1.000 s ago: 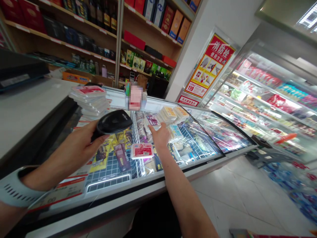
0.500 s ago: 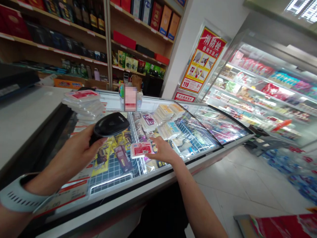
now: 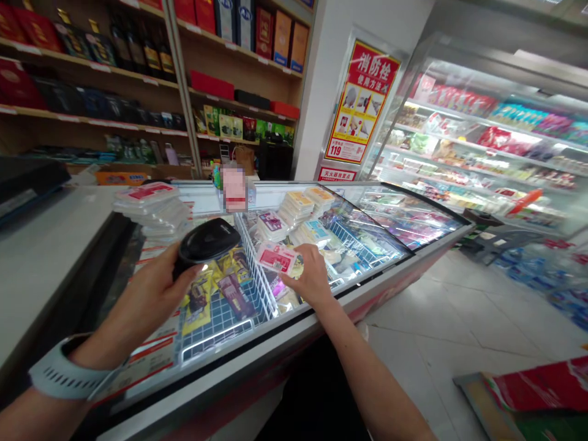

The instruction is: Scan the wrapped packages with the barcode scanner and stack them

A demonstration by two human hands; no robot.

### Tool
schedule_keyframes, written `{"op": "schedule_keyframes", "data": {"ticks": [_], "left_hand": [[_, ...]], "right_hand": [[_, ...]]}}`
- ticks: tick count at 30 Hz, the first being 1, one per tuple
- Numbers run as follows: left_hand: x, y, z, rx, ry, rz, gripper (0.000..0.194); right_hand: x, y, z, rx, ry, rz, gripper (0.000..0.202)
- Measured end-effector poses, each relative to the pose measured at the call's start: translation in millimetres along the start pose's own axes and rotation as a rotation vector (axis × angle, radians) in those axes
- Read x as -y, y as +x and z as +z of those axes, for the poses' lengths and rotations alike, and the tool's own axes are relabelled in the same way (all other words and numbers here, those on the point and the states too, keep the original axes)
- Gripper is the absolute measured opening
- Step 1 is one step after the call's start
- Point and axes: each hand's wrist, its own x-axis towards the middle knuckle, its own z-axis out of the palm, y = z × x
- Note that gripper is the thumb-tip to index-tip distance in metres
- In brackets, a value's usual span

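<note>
My left hand [image 3: 158, 278] is wrapped round a black barcode scanner [image 3: 209, 240], its head over the chest freezer [image 3: 294, 352]. A flat, clear plastic pack with a red-and-white label [image 3: 276, 258] is gripped at its right end by my right hand [image 3: 312, 275]. The pack is held tilted above the freezer's wire basket divider [image 3: 257, 269]. To the left of the scanner stands a stack of similar packs [image 3: 154, 208], a red label on top. Behind the held pack, inside the freezer, are packs with purple [image 3: 271, 222], yellow [image 3: 298, 201] and blue [image 3: 316, 231] labels.
Yellow food bags [image 3: 197, 306] and a brown packet [image 3: 235, 296] lie in the left basket. A grey counter [image 3: 59, 245] runs along the left. Shelves with bottles [image 3: 133, 49] stand behind. At the right are a lit chiller [image 3: 487, 141] and a red-covered box [image 3: 542, 383] on the floor.
My right hand has shifted up and to the right with the red-labelled pack, which is now more tilted. The scanner has stayed nearly in place, while the whole view has turned slightly.
</note>
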Motion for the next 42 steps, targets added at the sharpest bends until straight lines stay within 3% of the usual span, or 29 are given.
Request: {"op": "schedule_keyframes", "data": {"ticks": [4,9,13,16,21,29,42], "left_hand": [[-4.0,-3.7,-2.2,0.005,0.018,0.004,0.052],[-1.9,-7.2,-4.7,-0.006,0.056,-0.002,0.058],[-3.3,-12.0,-5.5,-0.025,0.104,0.038,0.053],[-6.9,-15.6,-2.8,-0.047,0.090,0.103,0.046],[-10.3,-19.0,4.0,-0.030,0.083,0.178,0.051],[-20.0,-19.7,7.3,-0.007,0.058,0.254,0.043],[-18.8,-20.2,12.5,0.045,0.054,0.251,0.047]], "right_hand": [[9.6,12.4,4.0,-0.226,-0.210,-0.008,0.055],[21.6,32.8,16.9,-0.314,-0.301,-0.015,0.051],[23.7,31.1,23.7,-0.359,-0.326,-0.032,0.047],[21.1,24.8,22.8,-0.360,-0.321,-0.042,0.046],[19.4,21.2,20.0,-0.326,-0.269,-0.011,0.049],[18.3,20.9,20.4,-0.370,-0.285,-0.020,0.046],[19.0,20.3,18.9,-0.349,-0.270,-0.005,0.048]]}}
